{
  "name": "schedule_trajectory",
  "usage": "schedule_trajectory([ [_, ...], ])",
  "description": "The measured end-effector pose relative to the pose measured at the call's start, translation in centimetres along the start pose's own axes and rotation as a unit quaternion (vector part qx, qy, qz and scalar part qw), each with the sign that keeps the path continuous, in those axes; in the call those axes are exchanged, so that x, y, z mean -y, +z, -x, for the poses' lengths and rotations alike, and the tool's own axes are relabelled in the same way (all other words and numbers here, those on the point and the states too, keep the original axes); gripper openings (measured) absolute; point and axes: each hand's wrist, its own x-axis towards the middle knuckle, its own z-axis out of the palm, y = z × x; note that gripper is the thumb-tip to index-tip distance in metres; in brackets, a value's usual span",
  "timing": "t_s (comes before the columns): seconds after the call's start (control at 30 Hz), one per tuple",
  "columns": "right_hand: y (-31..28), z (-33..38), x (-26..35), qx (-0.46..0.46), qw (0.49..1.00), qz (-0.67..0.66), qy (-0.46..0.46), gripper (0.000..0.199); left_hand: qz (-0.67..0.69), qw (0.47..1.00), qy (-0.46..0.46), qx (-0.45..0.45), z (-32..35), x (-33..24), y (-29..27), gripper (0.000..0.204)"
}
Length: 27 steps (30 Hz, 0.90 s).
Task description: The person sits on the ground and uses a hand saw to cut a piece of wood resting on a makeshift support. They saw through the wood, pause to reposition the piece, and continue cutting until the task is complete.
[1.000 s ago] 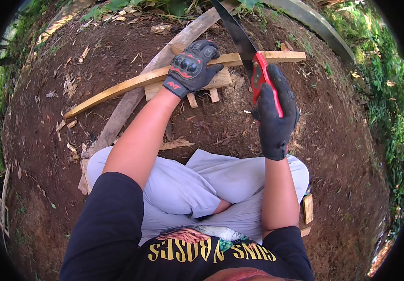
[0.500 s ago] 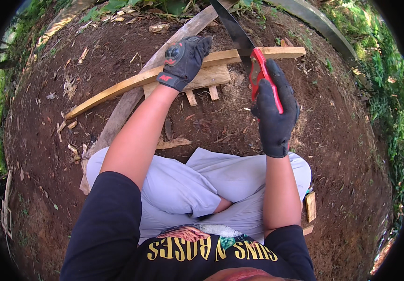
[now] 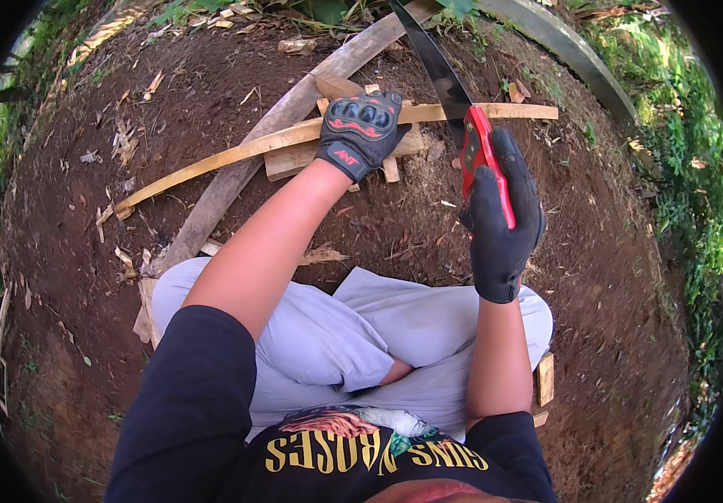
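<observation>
My left hand (image 3: 361,130), in a black glove with hard knuckle guards, is closed over a long, thin wooden strip (image 3: 219,158); its fingertips are hidden. A short wooden block (image 3: 290,159) on the ground lies under the strip, with smaller wood pieces around it. My right hand (image 3: 504,222), also gloved, grips the red handle of a hand saw (image 3: 437,63). The dark blade points away from me and crosses the strip to the right of my left hand.
A weathered grey board (image 3: 227,189) runs slantwise beneath the strip. Wood chips are scattered over the brown soil (image 3: 613,293). My crossed legs (image 3: 311,327) are close in front. A small wood piece (image 3: 545,379) lies by my right knee, and green plants (image 3: 680,159) grow at the right.
My left hand has shifted right along the strip and turned knuckles up. The saw and my right hand have moved slightly right and closer to me. The strip has shifted a little.
</observation>
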Motion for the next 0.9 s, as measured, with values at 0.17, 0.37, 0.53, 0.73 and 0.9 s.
schedule_trajectory([
  [0.17, 0.0, 0.4, -1.0, 0.004, 0.992, 0.096, -0.081, 0.048, -0.028, 0.979, 0.050, -0.196, 0.1, -0.3, 4.1, 0.013],
  [0.37, 0.5, 0.8, -0.5, 0.007, 0.990, 0.095, -0.107, 0.046, -0.023, 0.978, 0.054, -0.202, 0.5, -0.3, 3.8, 0.015],
  [0.53, 1.2, -0.6, -1.4, 0.015, 0.993, 0.072, -0.089, 0.046, -0.030, 0.977, 0.053, -0.203, 0.3, -0.5, 3.9, 0.015],
  [0.73, 1.2, -0.6, -1.5, 0.010, 0.995, 0.047, -0.083, 0.045, -0.034, 0.970, 0.063, -0.233, 0.4, -0.5, 4.4, 0.016],
  [0.9, 1.1, -0.9, -2.1, 0.016, 0.989, 0.081, -0.123, 0.042, -0.036, 0.969, 0.061, -0.235, 0.3, -0.6, 4.7, 0.017],
])
